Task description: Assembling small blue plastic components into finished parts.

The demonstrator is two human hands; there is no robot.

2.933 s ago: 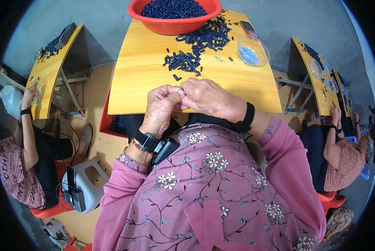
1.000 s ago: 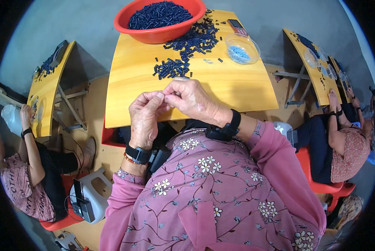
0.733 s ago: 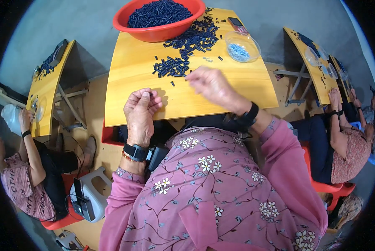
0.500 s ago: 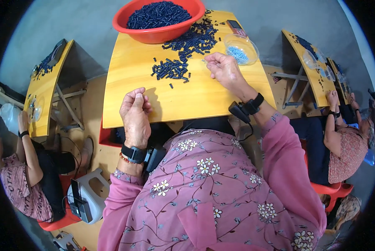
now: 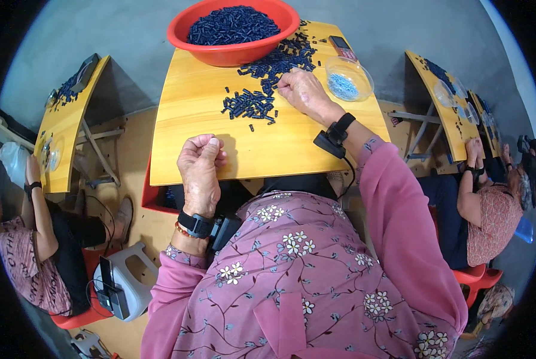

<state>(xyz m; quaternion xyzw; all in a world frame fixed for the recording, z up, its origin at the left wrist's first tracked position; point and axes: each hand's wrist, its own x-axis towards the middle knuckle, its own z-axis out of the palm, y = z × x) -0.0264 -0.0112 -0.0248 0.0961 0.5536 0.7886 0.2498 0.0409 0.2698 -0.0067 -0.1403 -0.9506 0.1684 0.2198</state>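
Over the near left part of the yellow table (image 5: pixel 280 152), my left hand (image 5: pixel 200 173) is closed, thumb pressed to the curled fingers. Anything in that pinch is hidden. My right hand (image 5: pixel 305 93) is at the right edge of a spread of small black cylindrical pieces (image 5: pixel 250 105), fingertips drawn together and pointing left. Whether it holds a piece cannot be made out. Beyond it lies a denser heap of the same black pieces (image 5: pixel 285 60). To its right sits a clear round bowl (image 5: pixel 367 91) with tiny light-blue pieces (image 5: pixel 343 86) inside.
A red basin (image 5: pixel 235 55) heaped with black pieces stands at the table's far left. A mobile phone (image 5: pixel 343 48) lies near the far right edge. Other people sit at yellow tables (image 5: pixel 426 87) on both sides. A grey stool (image 5: pixel 133 272) stands at the lower left.
My right hand has moved left and away from me, from beside the clear bowl to the black pieces. My left hand stays pinched in nearly the same place.
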